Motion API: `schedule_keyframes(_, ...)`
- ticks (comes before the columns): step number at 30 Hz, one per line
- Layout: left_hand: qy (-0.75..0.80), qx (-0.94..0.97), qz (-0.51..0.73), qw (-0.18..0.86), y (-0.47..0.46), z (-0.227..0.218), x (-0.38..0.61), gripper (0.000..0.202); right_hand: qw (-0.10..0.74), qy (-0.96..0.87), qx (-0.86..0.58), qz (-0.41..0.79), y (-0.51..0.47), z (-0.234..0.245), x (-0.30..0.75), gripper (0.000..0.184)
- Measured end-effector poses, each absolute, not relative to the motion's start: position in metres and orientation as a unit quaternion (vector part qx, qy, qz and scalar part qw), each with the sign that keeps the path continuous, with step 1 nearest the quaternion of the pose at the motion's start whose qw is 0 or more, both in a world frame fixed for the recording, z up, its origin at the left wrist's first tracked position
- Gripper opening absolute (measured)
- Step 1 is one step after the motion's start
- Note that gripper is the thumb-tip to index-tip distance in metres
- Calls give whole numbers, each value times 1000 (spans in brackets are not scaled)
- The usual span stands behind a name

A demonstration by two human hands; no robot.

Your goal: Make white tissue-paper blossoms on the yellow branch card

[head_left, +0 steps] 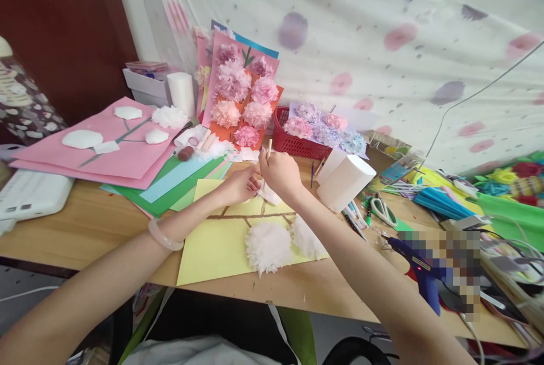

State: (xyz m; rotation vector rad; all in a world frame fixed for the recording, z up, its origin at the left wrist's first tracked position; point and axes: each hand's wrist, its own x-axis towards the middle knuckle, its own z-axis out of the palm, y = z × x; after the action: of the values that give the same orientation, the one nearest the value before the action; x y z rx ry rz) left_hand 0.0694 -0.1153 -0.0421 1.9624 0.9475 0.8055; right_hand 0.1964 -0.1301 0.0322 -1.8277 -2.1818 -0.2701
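Observation:
My right hand [280, 171] is closed around a thin pale stick [270, 147], whose end pokes up above my fist. My left hand [242, 185] is beside it, nearly touching, with its fingers curled in; what they pinch, if anything, is hidden. Just below both hands, a white tissue piece [270, 194] sits at the upper part of a yellow sheet [212, 257]. Brown branch lines run across that sheet. Two fluffy white paper flowers, one [267, 246] near the middle and another [306, 237] partly behind my right forearm, lie on its lower half.
At left, pink card [127, 164] with white pieces overlaps green sheets [164, 189]. Pink-flower cards [244, 87] lean at the back beside a red basket [297, 141]. To the right are a white roll [346, 183], scissors [383, 212] and a blue glue gun [419, 266] with its light lit.

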Motion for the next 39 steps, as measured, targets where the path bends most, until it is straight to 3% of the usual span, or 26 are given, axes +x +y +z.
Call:
schedule_keyframes(4, 388, 780, 300, 389, -115, -42, 70, 53, 140, -758, -632, -83, -123, 31, 193, 52)
schedule_keyframes(9, 401, 768, 300, 399, -116, -42, 71, 46, 233, -709, -664, 29, -123, 46, 205, 64)
schedule_keyframes(15, 400, 762, 308, 405, -116, -41, 69, 46, 344, -671, -655, 58, -138, 70, 225, 66)
schedule_keyframes(21, 377, 706, 337, 496, -104, -51, 68, 44, 468, -612, -617, 163, -166, 57, 256, 57)
schedule_keyframes(26, 384, 709, 352, 476, -106, -38, 65, 30, 554, -560, -563, 251, -181, 18, 282, 41)
schedule_keyframes(29, 423, 730, 360, 397, -101, -22, 50, 19, 552, -570, -566, 224, -184, -4, 296, 37)
schedule_keyframes(31, 479, 759, 349, 271, -89, -13, 32, 16, 547, -567, -575, 221, -184, -13, 304, 36)
schedule_keyframes(33, 542, 765, 325, 121, -74, -8, 9, 20, 547, -553, -583, 235, -183, -18, 310, 36)
schedule_keyframes(35, 554, 766, 324, 35, -59, -7, -16, 30, 550, -539, -586, 251, -182, -20, 315, 37)
schedule_keyframes(39, 578, 747, 329, 11, -47, -13, -54, 27, 544, -543, -591, 246, -183, -17, 319, 37)
